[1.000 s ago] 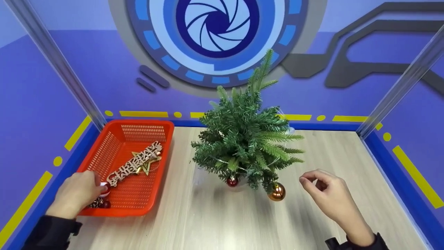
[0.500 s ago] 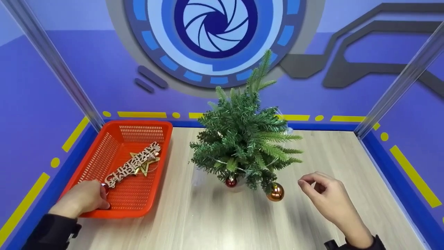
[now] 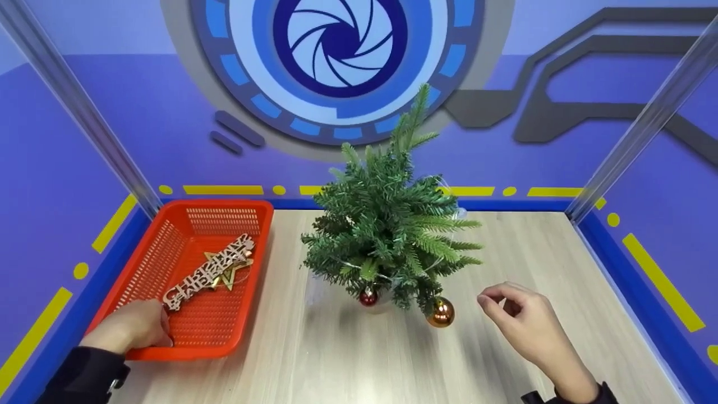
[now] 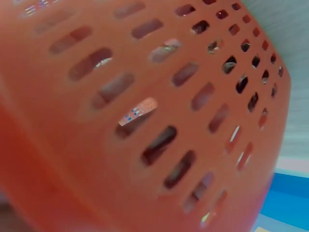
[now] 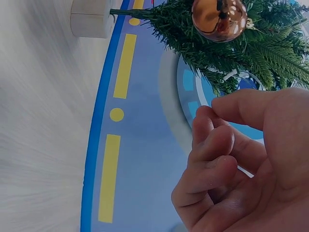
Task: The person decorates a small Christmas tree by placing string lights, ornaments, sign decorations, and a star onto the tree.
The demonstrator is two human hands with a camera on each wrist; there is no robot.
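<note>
My left hand (image 3: pixel 132 324) reaches into the near left corner of the red plastic basket (image 3: pixel 241 314). Its fingertips are mostly hidden, so whatever they touch or hold there cannot be made out. The left wrist view shows mainly the basket's slotted wall (image 4: pixel 96 159), with blurred shapes behind the holes. Beside that hand lie a wooden Christmas lettering ornament (image 3: pixel 207 272) and a gold star (image 3: pixel 227 278). My right hand (image 3: pixel 524 320) hovers right of the small Christmas tree (image 3: pixel 387 224), fingers loosely curled, thumb and index tips meeting, nothing between them. A copper bauble (image 3: pixel 441 312) hangs nearby.
A small red bauble (image 3: pixel 368 296) hangs low at the front of the tree. The wooden table (image 3: pixel 336 365) is bounded by printed blue panels at the back and sides. Metal posts (image 3: pixel 645 123) stand at the back corners.
My left hand has gone lower into the basket's near corner, covering the red-and-white ornament and small dark pieces seen before. The head view has shifted slightly; my right hand holds its pose.
</note>
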